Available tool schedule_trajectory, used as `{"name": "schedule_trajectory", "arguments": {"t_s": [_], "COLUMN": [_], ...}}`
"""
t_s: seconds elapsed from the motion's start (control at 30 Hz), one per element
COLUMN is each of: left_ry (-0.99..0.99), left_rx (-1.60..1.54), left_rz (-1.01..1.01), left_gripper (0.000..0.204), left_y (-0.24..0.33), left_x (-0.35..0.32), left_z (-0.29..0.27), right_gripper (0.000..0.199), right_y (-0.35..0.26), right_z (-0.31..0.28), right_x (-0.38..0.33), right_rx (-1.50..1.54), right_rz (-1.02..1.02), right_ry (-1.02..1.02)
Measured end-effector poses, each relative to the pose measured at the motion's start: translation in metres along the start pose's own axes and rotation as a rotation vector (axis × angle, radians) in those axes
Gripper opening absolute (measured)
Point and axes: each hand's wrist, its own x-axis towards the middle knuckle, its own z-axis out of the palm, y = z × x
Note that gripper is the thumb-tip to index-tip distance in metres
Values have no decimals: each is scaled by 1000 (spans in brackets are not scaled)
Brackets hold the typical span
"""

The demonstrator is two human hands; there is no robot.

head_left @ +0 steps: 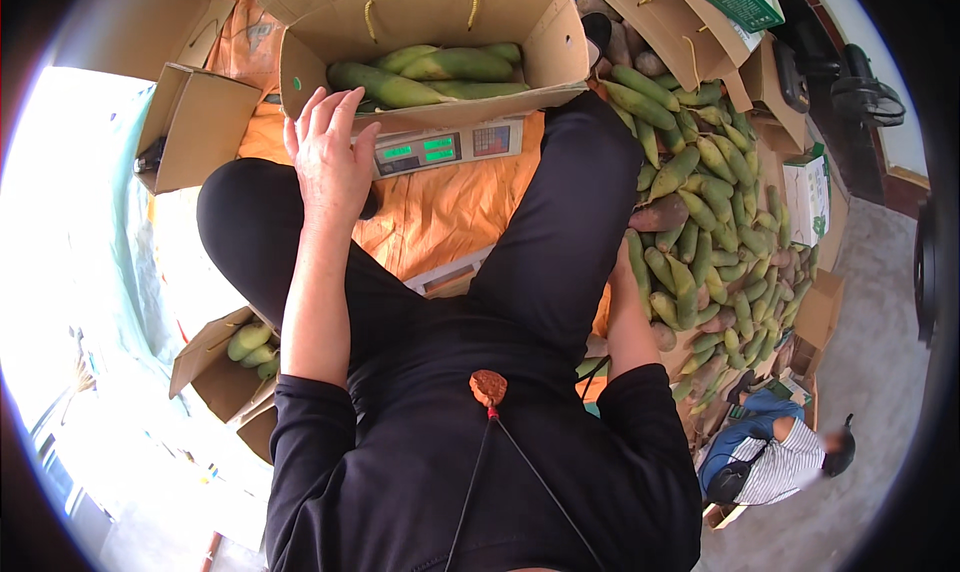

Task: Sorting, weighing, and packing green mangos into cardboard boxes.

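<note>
In front of me a cardboard box (440,24) with yellow rope handles holds several long green radishes (455,65). It rests on a digital weighing scale (445,150) with a lit green display. My left hand (332,157) lies against the box's near left corner, fingers stretched out and slightly spread, gripping nothing. Down beside my right thigh is my right hand (624,264), at the edge of a large heap of green radishes (700,242). The thigh hides its fingers, so what they hold does not show.
Open cardboard boxes (190,127) stand at the left, one with radishes (252,347) inside. An orange sheet (430,217) covers the floor between my legs. Another person (770,462) sits at the lower right. A black fan (868,97) is at the far right.
</note>
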Motion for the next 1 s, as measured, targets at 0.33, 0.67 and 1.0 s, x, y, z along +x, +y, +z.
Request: {"name": "schedule_trajectory", "arguments": {"t_s": [0.33,0.67,1.0], "left_ry": [-12,-45,-326], "left_rx": [4,-2,-135], "left_rz": [21,21,81], "left_gripper": [40,43,46], "left_y": [3,14,33], "left_x": [1,2,29], "left_z": [2,-13,-76], "right_gripper": [34,31,22], "right_y": [38,23,-22], "right_z": [20,25,-15], "right_x": [-21,-14,37], "right_rx": [-154,48,186], "right_rz": [-192,-186,-200], "right_ry": [-81,-80,5]}}
